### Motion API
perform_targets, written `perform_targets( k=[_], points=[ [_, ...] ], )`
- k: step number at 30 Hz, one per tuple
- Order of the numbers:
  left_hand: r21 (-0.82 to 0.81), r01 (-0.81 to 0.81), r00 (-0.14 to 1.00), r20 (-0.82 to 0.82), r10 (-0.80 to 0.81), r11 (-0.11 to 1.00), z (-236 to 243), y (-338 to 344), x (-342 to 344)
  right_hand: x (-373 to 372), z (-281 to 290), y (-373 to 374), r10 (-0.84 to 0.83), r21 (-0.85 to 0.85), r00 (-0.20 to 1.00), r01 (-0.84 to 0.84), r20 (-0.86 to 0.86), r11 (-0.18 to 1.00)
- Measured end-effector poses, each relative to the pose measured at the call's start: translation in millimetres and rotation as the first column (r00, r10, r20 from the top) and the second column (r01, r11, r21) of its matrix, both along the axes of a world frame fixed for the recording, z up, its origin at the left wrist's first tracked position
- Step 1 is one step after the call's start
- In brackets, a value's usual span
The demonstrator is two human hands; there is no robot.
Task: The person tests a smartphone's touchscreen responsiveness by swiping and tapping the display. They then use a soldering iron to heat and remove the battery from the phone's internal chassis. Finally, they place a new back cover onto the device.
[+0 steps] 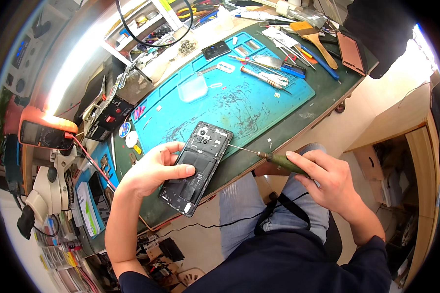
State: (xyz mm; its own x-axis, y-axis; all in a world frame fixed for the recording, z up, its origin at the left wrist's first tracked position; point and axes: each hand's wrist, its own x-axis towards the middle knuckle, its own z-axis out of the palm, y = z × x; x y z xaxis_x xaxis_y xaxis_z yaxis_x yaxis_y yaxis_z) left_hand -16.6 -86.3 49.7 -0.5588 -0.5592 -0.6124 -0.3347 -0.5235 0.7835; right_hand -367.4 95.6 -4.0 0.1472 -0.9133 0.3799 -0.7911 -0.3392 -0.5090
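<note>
My left hand grips a smartphone with its back cover off, thumb across the dark inner parts and fingers behind the left edge. The phone tilts over the near edge of the blue work mat, its camera lenses at the far end. In my right hand is a screwdriver with a green handle and a thin metal shaft. Its tip meets or nearly meets the phone's right edge near the cameras; exact contact is too small to tell.
On the blue mat lie a clear plastic tray, a small screwdriver and tweezers. A wooden brush sits at the far right. An orange multimeter and a microscope stand left. A black cable crosses my lap.
</note>
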Motion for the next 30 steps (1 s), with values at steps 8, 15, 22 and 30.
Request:
perform_targets(
  k=[8, 15, 22, 30],
  points=[
    [0.012, -0.024, 0.999, -0.036, 0.024, 1.0, -2.3, -1.1, 0.7, 5.2, 2.2, -0.6, 0.002, -0.001, 1.0, -0.002, -0.019, 1.0],
    [0.032, -0.022, 0.998, -0.062, 0.024, 0.999, -3.6, -2.9, 1.7, 12.5, -7.4, 3.4, -0.024, -0.026, 1.0, 0.025, 0.018, 0.999],
    [0.035, -0.035, 0.997, -0.061, 0.037, 0.999, -3.8, -2.5, 2.2, 16.9, -13.0, 5.2, -0.005, -0.035, 0.998, 0.007, 0.055, 0.999],
    [0.034, -0.034, 0.997, -0.062, 0.036, 0.999, -4.3, -2.4, 2.1, 17.6, -9.7, 4.5, -0.04, -0.021, 0.998, 0.041, 0.045, 0.999]
  ],
)
